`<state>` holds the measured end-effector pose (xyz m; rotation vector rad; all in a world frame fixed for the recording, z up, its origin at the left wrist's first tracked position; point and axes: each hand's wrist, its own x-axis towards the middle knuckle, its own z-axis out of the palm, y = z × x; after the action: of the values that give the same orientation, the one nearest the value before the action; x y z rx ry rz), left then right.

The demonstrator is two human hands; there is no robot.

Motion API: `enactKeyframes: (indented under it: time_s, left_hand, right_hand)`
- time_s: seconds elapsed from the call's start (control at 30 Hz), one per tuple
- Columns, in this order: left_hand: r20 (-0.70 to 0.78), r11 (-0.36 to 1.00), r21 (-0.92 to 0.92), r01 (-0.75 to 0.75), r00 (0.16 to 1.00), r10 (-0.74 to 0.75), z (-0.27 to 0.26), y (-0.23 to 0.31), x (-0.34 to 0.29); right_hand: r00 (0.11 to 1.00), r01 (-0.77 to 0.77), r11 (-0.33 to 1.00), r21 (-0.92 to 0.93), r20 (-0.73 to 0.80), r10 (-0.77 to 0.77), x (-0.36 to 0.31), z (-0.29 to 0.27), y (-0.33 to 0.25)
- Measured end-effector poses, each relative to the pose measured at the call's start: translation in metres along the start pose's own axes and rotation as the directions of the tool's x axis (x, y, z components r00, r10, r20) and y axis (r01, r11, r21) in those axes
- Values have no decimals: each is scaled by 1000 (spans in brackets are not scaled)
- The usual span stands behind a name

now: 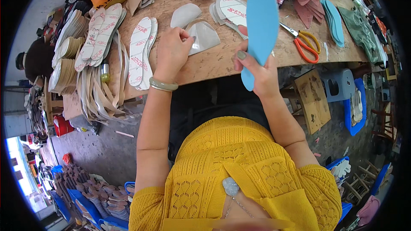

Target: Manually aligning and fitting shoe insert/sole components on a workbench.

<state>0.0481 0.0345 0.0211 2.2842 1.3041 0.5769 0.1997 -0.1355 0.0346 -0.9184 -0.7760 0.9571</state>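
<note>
A light blue insole [262,21] stands raised over the table's front edge, gripped near its lower end by my right hand [259,66]. My left hand [173,51] is over the table with its fingers curled and pinched together. Its fingertips are at the left edge of a greyish translucent half-round piece [205,38]; whether they hold anything is hidden. Just beyond lies another pale rounded piece [186,15]. To the left of my left hand lie white insoles with red print [140,47], and more white printed pieces [233,9] lie behind the blue insole.
Scissors with red and yellow handles [306,47] lie on the wooden table [299,15] at the right. Blue insoles [333,21] sit further right. Stacked insoles [100,34], hanging strips [100,90] and a small bottle [105,72] crowd the left. A wooden stool [314,100] stands below right.
</note>
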Motion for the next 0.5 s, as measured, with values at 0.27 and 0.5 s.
enactKeyframes:
  time_s: [0.27, 0.5]
  left_hand:
    - [-52, 994, 62, -88, 994, 91, 3, -3, -4]
    - [-174, 974, 162, -159, 967, 187, 10, 2, -15]
  right_hand:
    - [998, -41, 994, -100, 33, 45, 2, 7, 6]
    - [997, -76, 986, -146, -6, 76, 5, 7, 13]
